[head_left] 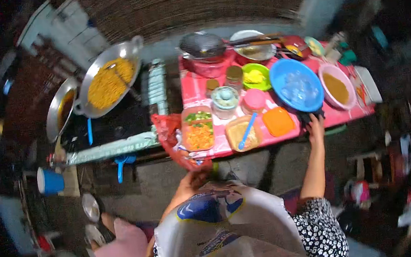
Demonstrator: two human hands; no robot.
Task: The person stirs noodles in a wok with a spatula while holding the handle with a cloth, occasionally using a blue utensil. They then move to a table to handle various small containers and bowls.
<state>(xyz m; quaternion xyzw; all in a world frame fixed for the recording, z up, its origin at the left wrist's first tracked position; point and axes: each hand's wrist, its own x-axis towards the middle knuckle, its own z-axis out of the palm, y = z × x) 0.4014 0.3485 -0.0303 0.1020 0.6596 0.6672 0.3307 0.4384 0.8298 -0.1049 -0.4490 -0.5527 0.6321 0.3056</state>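
Observation:
My right hand reaches out to the front edge of the pink-clothed table. Its fingers touch a dark object just under a big blue bowl; whether they grip it is unclear. My left hand is curled close to my apron, closed on the lower end of a red plastic bag that hangs off the table's edge. Beside the bag stands a tray of chopped green and orange vegetables. An orange-lidded box and a tub with a blue spoon lie between my hands.
Jars, a green bowl, a pink bowl of brown sauce and pans crowd the table. To the left, a wok of yellow food and a second wok sit on a stove. A blue cup stands lower left. The surroundings are dark.

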